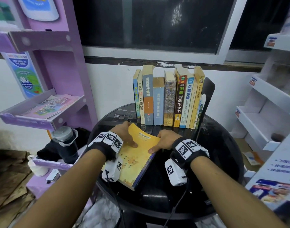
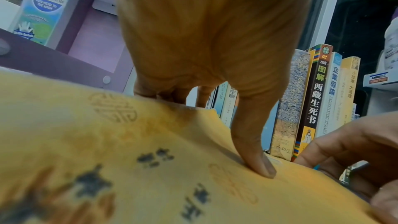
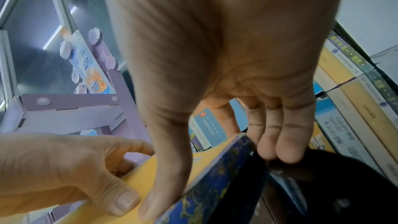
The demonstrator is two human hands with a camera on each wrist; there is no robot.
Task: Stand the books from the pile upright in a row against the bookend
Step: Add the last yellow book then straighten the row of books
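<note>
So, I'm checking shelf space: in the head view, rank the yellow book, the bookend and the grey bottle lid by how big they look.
1. yellow book, nearest the camera
2. bookend, partly hidden
3. grey bottle lid

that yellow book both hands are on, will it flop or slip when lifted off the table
The yellow book is probably a bendy paperback: its far cover edge curves up in the left wrist view. It looks thin, so likely light. The left hand and right hand grip opposite edges, thumbs on top, and the black table looks glossy, so it may slide.
</note>
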